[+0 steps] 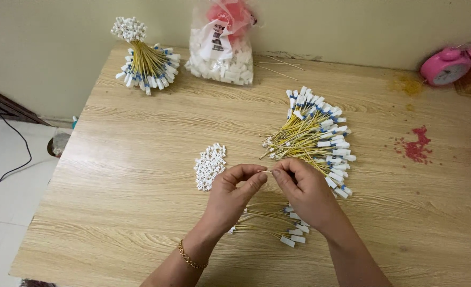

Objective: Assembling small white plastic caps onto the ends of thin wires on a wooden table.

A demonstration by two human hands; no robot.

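Pinching a thin yellow wire [267, 171] between them above the bench [139, 175], left hand [234, 190] and right hand [303, 187] clamp its bare tip; seemingly light, springy, best gripped near the end.

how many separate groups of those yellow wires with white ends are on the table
3: a tied bundle standing at the far left corner, a large loose pile right of centre, and a small pile under the hands. More may be hidden beneath the wrists.

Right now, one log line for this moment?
left hand pinching wire end | right hand pinching wire | white connector pile left | wire bundle behind
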